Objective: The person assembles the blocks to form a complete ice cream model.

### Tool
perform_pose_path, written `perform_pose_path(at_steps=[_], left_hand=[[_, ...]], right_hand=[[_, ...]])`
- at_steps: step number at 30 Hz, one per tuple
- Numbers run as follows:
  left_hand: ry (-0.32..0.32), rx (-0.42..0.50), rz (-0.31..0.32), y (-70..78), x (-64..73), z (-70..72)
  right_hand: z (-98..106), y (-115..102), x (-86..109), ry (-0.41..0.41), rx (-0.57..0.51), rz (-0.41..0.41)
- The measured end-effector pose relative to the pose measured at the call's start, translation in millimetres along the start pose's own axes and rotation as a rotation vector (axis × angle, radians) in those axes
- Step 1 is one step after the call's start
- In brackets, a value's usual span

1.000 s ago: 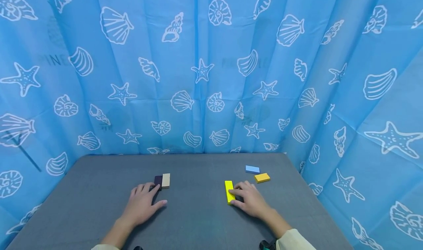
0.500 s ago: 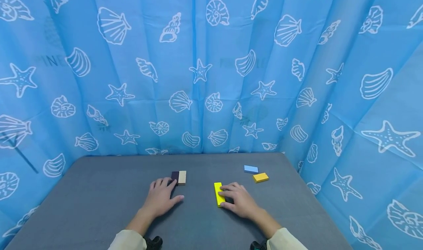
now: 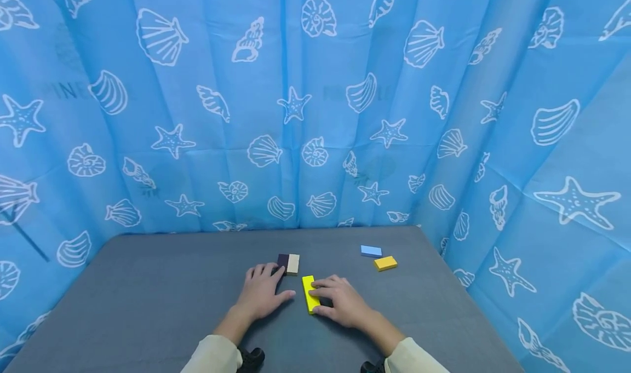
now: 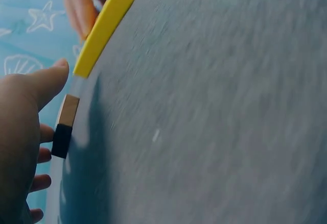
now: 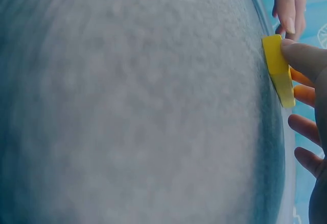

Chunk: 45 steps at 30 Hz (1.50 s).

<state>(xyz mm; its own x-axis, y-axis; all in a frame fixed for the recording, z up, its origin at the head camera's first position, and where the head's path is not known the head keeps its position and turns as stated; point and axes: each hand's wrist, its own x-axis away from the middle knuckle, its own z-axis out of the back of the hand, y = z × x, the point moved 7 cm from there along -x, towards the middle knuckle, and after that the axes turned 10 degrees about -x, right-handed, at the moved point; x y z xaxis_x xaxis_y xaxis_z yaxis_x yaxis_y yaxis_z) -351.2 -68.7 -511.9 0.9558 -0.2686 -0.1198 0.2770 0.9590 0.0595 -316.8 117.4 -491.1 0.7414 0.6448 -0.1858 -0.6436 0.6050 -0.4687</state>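
Note:
My left hand (image 3: 258, 297) reaches over the grey table with fingers extended. Its index fingertip is at a dark block (image 3: 282, 260), which lies flush against the left side of a cream block (image 3: 293, 264). In the left wrist view, the thumb stands apart from the dark block (image 4: 62, 141). A long yellow block (image 3: 310, 294) lies just right of and nearer than that pair. Along its right side my right hand (image 3: 341, 303) presses with thumb and fingertips, not wrapped round it. The right wrist view has the thumb against one end of the yellow block (image 5: 278, 63).
A light blue block (image 3: 371, 251) and an orange-yellow block (image 3: 385, 263) lie close together at the back right of the table (image 3: 162, 296). Behind and to the right hangs a blue curtain (image 3: 276, 104) with shell prints.
The left hand has slid the dark and cream blocks to the right. The right hand has slid the yellow block left, so the two hands and their blocks are much closer together.

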Motion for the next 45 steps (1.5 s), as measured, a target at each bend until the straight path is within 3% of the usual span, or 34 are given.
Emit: perform_pose_path(at_steps=[7,17,24,31,45], left_hand=[[0.005,0.008,-0.051,15.4,-0.3,0.2],[-0.002,0.063,-0.104,20.2,-0.9,-3.5],[0.018,0.097,-0.134,15.5,1.9,1.7],[0.020,0.166,-0.106,3.8,4.3,6.6],[0.006,0.169,-0.151,-8.6,7.3,9.0]], right_hand=[[-6.0,-6.0,-4.8,-0.017,-0.029,0.027],[-13.3,-16.6,-7.0,-0.017,-0.045,0.058],[-14.9,-20.8,-6.3,-0.002,-0.057,0.071],[-17.8,-30.4,-6.0,-0.037,-0.053,0.072],[-24.7,-33.9,-8.1,-0.048,-0.010,0.036]])
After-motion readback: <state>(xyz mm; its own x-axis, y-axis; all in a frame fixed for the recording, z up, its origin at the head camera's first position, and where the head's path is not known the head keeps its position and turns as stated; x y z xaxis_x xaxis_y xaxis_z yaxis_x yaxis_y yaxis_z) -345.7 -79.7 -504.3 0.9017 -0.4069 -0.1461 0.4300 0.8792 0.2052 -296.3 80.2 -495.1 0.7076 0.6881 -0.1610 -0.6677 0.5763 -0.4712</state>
